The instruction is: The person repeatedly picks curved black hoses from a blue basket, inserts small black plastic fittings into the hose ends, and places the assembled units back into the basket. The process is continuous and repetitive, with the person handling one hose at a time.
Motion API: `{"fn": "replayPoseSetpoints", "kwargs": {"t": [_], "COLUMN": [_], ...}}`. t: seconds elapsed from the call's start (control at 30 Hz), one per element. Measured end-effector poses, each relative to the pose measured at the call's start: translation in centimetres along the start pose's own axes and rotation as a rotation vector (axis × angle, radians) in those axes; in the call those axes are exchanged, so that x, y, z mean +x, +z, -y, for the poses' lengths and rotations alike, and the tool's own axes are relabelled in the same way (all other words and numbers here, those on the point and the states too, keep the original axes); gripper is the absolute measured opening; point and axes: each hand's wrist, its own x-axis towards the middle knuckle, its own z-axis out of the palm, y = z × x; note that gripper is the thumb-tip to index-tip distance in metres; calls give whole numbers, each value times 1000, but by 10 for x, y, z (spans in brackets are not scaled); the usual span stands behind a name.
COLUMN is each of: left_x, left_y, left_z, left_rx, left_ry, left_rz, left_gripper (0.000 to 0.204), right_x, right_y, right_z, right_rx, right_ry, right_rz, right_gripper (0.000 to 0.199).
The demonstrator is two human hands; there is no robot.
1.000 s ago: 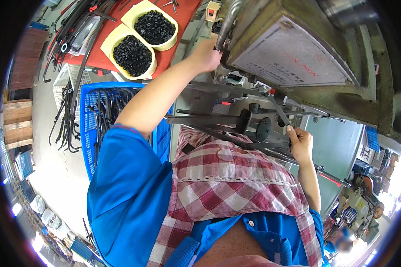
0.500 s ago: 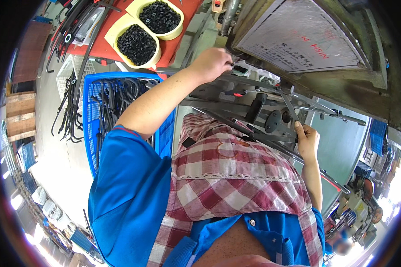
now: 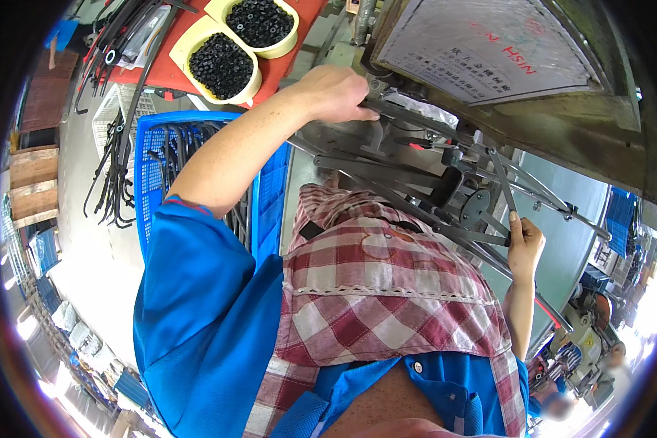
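Note:
In front of my apron lies a folding frame of dark metal bars and tubes (image 3: 376, 168), with a round dark disc (image 3: 475, 207) and a black cylindrical piece (image 3: 446, 187) on it. My right hand (image 3: 525, 248) is closed on a flat metal bar (image 3: 499, 175) of this frame, its thumb along the bar. My left hand (image 3: 334, 93) is curled at the frame's far left end, below the machine. Its thumb points right beside a dark bar (image 3: 416, 117). Whatever its fingers hold is hidden.
A large machine part with a metal plate (image 3: 482, 51) overhangs the frame. Two pale yellow bins (image 3: 252, 86) of small black parts stand on a red surface (image 3: 310, 22) at the far left. A blue crate (image 3: 269, 197) of bent black rods is beside my left arm.
The frame has shifted to the right, and my right hand has gone right and slightly nearer with it. My left hand has moved slightly left and farther away.

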Motion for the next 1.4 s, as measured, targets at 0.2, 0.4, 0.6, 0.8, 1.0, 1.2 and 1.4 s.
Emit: {"fn": "replayPoseSetpoints", "kwargs": {"t": [0.2,0.4,0.6,0.8,1.0,1.2,1.4], "left_x": [9,-9,21,36,44,22,-56], "left_y": [15,-1,31,53,80,47,61], "left_z": [0,-7,10,15,19,7,167], "left_rx": [-86,-14,41,4,94,28,3], "left_ry": [150,-21,292,363,246,90,-714], "left_rz": [-35,90,-522,-615,-477,-293,-453], "left_gripper": [41,36,33,35,48,59,30], "right_x": [-11,-3,7,12,28,58,115], "right_y": [1,12,2,6,23,31,23], "right_z": [-9,1,-10,-12,-37,-67,-33], "right_rx": [27,11,-25,-45,-90,-62,-107], "right_ry": [-11,-62,-32,-32,-39,-16,-252], "right_rz": [-3,-8,16,30,91,182,63], "right_gripper": [52,51,54,56,57,52,34]}}
